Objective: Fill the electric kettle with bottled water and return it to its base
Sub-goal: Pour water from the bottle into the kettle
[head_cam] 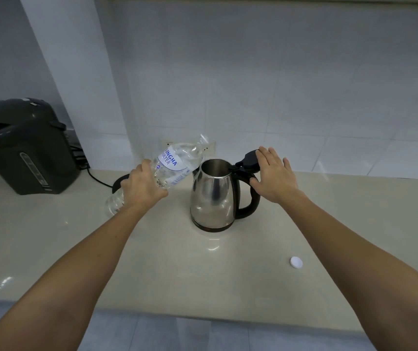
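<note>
The fingers (146,165) of the left hand (142,186) are curled round the middle of a clear water bottle (175,160), gripping it just below its blue-and-white label. The bottle is tilted, its bottom low and toward the person, its neck raised and pointing at the wall, above and just left of the kettle's open mouth; the neck is blurred, so I cannot tell how its opening stands.

The right hand (273,173) lies flat, fingers (266,154) straight and slightly spread, resting on the black lid (249,162), which is swung up. The thumb reaches down beside the top of the black handle (252,198).

The steel kettle (213,198) stands upright on the pale, glossy desk (152,262), between the two hands. A black round base (119,182) shows behind the left hand, mostly hidden, with a dark cord (97,179) running left from it. A small white cap (296,262) lies on the desk well apart, to the right and nearer the person.

At the far left stands a dark hot-water pot (25,148). Behind everything rises a white tiled wall (304,84), with a socket (210,148) low down behind the bottle.
</note>
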The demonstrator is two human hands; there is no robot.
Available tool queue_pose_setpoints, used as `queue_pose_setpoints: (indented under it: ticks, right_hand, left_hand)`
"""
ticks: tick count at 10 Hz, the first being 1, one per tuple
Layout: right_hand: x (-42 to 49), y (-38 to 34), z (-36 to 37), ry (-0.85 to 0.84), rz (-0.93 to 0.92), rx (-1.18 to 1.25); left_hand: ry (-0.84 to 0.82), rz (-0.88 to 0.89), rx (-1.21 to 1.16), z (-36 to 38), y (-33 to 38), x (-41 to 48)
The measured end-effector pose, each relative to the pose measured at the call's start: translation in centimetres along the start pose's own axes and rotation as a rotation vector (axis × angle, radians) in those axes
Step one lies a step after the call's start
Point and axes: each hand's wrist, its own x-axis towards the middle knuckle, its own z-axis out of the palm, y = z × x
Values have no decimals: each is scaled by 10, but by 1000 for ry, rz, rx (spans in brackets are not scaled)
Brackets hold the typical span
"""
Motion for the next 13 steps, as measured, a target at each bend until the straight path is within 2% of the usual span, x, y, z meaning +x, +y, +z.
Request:
queue_pose_setpoints:
  ticks: [3, 6, 13]
  right_hand:
    - [-1, -2, -3, -33, 23, 48]
    - [-2, -2, -6, -57, 24, 62]
    - [-4, -1, -9, -94, 14, 70]
  left_hand:
    - [6, 108, 184, -16, -6, 22]
    - [-29, 133, 296, -26, -10, 23]
    - [-44, 146, 385, -37, -4, 24]
